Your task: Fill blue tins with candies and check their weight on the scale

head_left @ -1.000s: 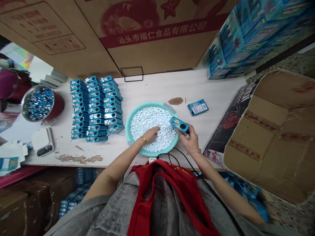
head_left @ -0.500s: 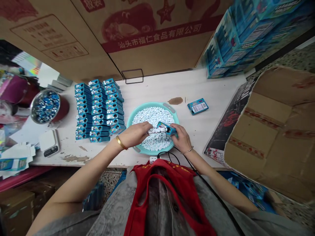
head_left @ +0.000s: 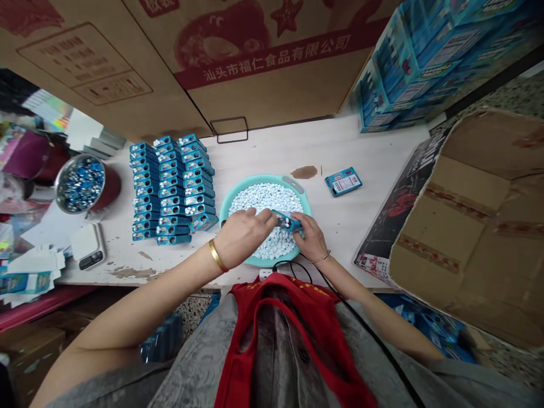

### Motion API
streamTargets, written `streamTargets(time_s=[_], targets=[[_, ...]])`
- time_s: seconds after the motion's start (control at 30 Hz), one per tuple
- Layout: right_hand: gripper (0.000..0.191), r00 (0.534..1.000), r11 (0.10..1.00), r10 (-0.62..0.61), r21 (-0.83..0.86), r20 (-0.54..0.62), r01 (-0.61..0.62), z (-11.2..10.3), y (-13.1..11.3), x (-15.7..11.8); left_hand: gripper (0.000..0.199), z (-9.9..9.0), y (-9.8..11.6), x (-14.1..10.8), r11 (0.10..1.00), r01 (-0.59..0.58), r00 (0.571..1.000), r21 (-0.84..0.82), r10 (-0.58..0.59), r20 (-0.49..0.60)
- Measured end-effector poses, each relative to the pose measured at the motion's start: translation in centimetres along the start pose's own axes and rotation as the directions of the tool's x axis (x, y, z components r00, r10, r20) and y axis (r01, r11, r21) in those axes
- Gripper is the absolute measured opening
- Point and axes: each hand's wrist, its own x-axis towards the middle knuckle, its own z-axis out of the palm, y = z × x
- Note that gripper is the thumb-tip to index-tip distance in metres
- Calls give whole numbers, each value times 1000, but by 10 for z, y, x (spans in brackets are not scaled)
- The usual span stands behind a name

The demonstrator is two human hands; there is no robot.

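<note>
A shallow turquoise basin (head_left: 224, 205) holds a heap of small white candies (head_left: 266, 196). Over it, my right hand (head_left: 312, 237) grips a small blue candy box (head_left: 285, 222) by its right end, fingers wrapped round it. My left hand (head_left: 246, 235), with a gold bangle at the wrist, is at the box's left end, back of the hand up. Its fingers are curled, and their tips and anything in them are hidden. Another blue box (head_left: 343, 181) lies flat on the table to the right.
Three rows of blue boxes with open round holes (head_left: 170, 192) stand at the left. Beyond them are a metal pot of blue wrappers (head_left: 80, 184) and a white scale (head_left: 87, 245). Big cartons (head_left: 272, 107) line the back; an open cardboard box (head_left: 450, 226) is at the right.
My left hand has moved right and closed in on the box's left end, covering the candies seen there before. My right hand keeps hold of the box, almost still.
</note>
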Motion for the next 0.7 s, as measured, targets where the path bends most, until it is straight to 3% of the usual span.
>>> streamTargets(time_s=[0.13,0.23,0.3,0.4,0.57,0.7], targets=[[49,999,999,37,14,-22,-36,-7,5,0,23,54,-42,-4,962,163,985,-217,-172,-19],[48,997,997,71,29,-42,-70,-16,8,-1,22,113,-67,6,892,322,946,-316,-313,81],[45,994,995,96,38,-55,-94,-22,10,-1,23,149,-69,22,875,336,942,-348,-317,113],[42,987,989,142,48,-73,-138,-30,10,-1,30,185,-48,55,857,282,959,-432,-264,103],[37,967,973,230,58,-114,-224,-38,9,-2,47,204,-6,96,789,163,982,-593,-189,19],[35,950,960,278,64,-142,-272,-41,7,-4,42,195,-9,85,734,104,983,-671,-177,-41]])
